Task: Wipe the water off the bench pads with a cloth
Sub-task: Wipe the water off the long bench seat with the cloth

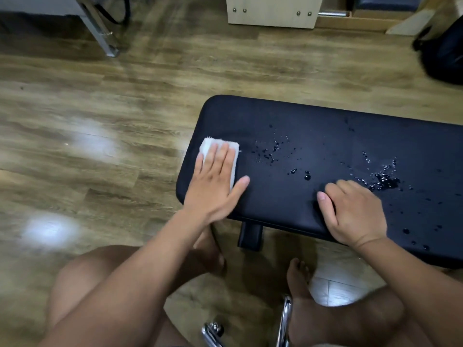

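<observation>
Bench pad (313,136), water-beaded, stands on wood-plank floor (100,121).

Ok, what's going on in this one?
A person is wiping a wet black bench pad. Their left hand presses a white cloth flat at the pad's left end, fingers straight. The right hand rests near the front edge, fingers curled, holding nothing. Water droplets dot the middle and right of the pad, so most of the wiping remains.
</observation>
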`<state>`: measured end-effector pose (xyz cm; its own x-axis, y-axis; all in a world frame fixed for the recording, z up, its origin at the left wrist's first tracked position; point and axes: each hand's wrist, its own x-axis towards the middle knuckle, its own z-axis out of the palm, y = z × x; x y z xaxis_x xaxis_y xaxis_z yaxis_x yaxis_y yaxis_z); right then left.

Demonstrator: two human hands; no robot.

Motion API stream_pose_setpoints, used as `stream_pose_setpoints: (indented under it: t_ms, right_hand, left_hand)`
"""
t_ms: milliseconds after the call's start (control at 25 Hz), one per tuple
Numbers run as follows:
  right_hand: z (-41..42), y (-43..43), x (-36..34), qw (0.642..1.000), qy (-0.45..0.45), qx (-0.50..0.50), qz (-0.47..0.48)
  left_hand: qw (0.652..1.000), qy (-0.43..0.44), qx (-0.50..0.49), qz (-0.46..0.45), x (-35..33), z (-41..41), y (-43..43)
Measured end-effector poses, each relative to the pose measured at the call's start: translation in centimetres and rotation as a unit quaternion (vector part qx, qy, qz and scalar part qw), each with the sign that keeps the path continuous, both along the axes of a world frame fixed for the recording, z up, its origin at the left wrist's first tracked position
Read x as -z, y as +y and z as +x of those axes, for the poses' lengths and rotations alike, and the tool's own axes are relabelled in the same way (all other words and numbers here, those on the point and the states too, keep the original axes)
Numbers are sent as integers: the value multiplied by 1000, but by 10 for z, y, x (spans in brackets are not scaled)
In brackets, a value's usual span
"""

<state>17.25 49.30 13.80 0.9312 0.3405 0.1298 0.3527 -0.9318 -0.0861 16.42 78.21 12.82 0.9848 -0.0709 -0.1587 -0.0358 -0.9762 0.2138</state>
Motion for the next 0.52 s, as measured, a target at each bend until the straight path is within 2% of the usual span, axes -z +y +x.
stream_pose_setpoints:
  t_ms: [320,520]
  right_hand:
    - [4,-3,2,1000,14,-3,3]
    - [7,-4,3,1000,25,-8,7]
  left_hand:
    - [999,24,-29,21,-3,157,-7]
    - [1000,18,-21,13,-7,178,-8]
